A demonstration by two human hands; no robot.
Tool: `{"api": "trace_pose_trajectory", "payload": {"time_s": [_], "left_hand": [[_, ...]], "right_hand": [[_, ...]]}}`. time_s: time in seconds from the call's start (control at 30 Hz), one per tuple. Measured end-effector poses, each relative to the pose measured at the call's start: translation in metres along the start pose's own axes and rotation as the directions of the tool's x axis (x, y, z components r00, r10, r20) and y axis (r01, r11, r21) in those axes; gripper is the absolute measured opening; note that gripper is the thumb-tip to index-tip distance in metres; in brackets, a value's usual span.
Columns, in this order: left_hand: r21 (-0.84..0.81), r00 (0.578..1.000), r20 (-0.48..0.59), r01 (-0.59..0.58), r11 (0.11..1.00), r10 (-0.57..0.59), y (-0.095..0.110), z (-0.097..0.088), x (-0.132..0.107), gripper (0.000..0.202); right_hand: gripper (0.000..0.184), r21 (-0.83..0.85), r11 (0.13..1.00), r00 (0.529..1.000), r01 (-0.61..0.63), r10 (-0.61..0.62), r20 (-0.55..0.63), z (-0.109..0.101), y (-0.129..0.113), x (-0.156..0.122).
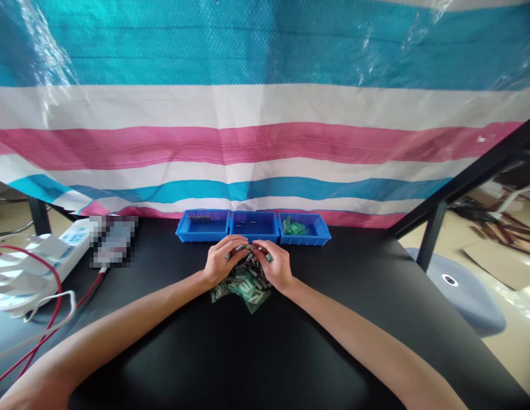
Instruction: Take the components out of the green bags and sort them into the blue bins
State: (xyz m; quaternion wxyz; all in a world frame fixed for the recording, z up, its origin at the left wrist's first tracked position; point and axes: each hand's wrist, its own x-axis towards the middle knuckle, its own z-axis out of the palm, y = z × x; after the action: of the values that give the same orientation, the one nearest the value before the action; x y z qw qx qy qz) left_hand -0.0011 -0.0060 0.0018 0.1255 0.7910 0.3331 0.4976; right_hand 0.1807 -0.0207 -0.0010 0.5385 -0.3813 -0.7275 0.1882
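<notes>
My left hand [222,263] and my right hand [277,265] meet over a heap of small parts on the black table, thumbs and fingers closed. Between the fingertips of both hands are small grey metal pieces [248,246], too small to tell their exact kind. Under and between the hands lies a pile of dark grey metal pieces [257,274]. In front of it are green-tinted plastic bags [247,290] with short silvery pins in and around them. My fingers and palms hide part of the heap.
Three blue bins stand behind my hands: the left bin [204,235] has a row of small round parts, the middle bin [256,232] a few thin pins, the right bin [318,232] green bags. A power strip [79,236] and red cable [92,293] lie left; a stool [465,296] stands right.
</notes>
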Motion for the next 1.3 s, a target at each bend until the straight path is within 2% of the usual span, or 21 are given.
{"api": "trace_pose_trajectory", "payload": {"time_s": [0.17, 0.33, 0.5, 0.6, 0.9, 1.17, 1.3], "left_hand": [[0.012, 0.999, -0.033, 0.014, 1.000, -0.013, 0.002, -0.002, -0.001, 0.017], [-0.004, 0.997, -0.062, 0.044, 0.999, -0.044, 0.003, -0.003, -0.001, 0.016], [-0.006, 0.996, -0.076, 0.039, 0.999, -0.039, 0.003, -0.003, -0.001, 0.016], [-0.009, 0.997, -0.064, 0.048, 0.999, -0.048, 0.003, -0.002, -0.001, 0.016], [-0.108, 0.977, 0.014, 0.212, 0.971, -0.212, 0.002, -0.002, -0.007, 0.020], [-0.125, 0.996, -0.011, 0.084, 0.989, -0.086, -0.006, 0.001, -0.007, 0.017], [-0.114, 0.997, -0.019, 0.069, 0.991, -0.072, -0.008, 0.001, -0.008, 0.018]], "right_hand": [[0.019, 0.012, 0.997, 0.997, 0.072, -0.072, 0.006, 0.000, 0.000, 0.001], [0.026, 0.028, 0.999, 0.999, 0.024, -0.023, -0.031, -0.001, 0.000, 0.000], [0.016, 0.020, 0.998, 0.994, 0.066, -0.067, 0.082, -0.002, -0.002, 0.002], [0.015, 0.024, 0.998, 0.996, 0.057, -0.059, 0.066, -0.003, -0.003, 0.002], [0.014, 0.047, 0.998, 0.999, 0.041, -0.042, 0.029, -0.002, -0.003, 0.001], [0.015, 0.053, 0.997, 0.999, 0.051, -0.051, 0.010, -0.004, -0.005, 0.001], [0.015, 0.055, 0.997, 0.999, 0.046, -0.047, 0.009, -0.004, -0.005, 0.001]]}}
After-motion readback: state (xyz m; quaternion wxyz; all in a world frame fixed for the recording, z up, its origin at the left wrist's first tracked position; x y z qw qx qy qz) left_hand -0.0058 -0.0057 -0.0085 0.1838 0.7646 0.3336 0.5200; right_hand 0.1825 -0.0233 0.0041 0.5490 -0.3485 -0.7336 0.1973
